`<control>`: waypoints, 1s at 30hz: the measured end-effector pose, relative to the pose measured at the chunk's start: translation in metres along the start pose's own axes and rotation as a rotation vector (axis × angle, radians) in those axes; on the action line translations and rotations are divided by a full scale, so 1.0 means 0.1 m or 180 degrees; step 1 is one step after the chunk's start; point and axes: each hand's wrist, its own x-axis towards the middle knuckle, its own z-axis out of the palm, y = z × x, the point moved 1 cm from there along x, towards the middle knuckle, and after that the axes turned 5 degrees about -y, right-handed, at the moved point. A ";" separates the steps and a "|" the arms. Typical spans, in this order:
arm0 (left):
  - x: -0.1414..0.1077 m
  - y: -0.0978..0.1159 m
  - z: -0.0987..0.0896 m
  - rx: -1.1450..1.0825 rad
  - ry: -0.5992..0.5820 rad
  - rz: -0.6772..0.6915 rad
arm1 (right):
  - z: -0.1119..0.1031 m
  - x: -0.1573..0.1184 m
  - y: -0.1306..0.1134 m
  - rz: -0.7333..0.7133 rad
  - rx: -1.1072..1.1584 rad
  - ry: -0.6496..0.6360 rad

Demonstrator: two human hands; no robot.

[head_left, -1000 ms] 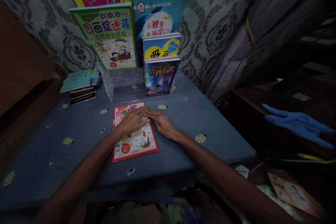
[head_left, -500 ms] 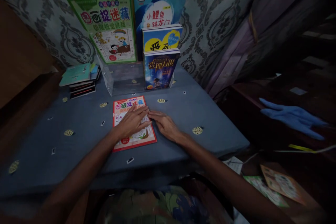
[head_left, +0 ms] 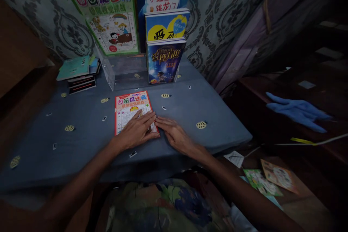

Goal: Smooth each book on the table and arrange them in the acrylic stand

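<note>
A red-bordered picture book (head_left: 126, 112) lies face up on the blue-grey tablecloth (head_left: 89, 130). My left hand (head_left: 137, 129) rests flat across its lower right part, fingers stretched out, hiding that area of the cover. Beside the book's right edge is my right hand (head_left: 176, 136), its fingers extended toward the left and the tips meeting those of my left hand. Neither hand has anything gripped in it.
Behind the book, a clear acrylic rack (head_left: 125, 79) holds upright books, including a green one (head_left: 114, 32) and a dark blue one (head_left: 163, 65). A book stack (head_left: 78, 72) sits back left. A blue glove (head_left: 299, 110) and floor booklets (head_left: 280, 175) are at right.
The view has shifted, so the rack and its books appear higher. My left hand has slid down the book toward its lower right corner, uncovering more of the title and a yellow figure.
</note>
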 end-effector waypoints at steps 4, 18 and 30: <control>-0.10 0.15 0.03 0.0073 0.0046 0.0006 | 0.01 -0.14 -0.10 -0.0031 -0.0020 0.0026; -0.44 0.73 0.24 0.0153 0.0460 -0.0277 | 0.06 -0.58 -0.31 -0.0148 -0.0246 0.0169; -0.55 0.86 0.35 0.0227 0.0677 -0.0723 | 0.09 -0.33 -0.38 -0.0233 0.0023 0.0251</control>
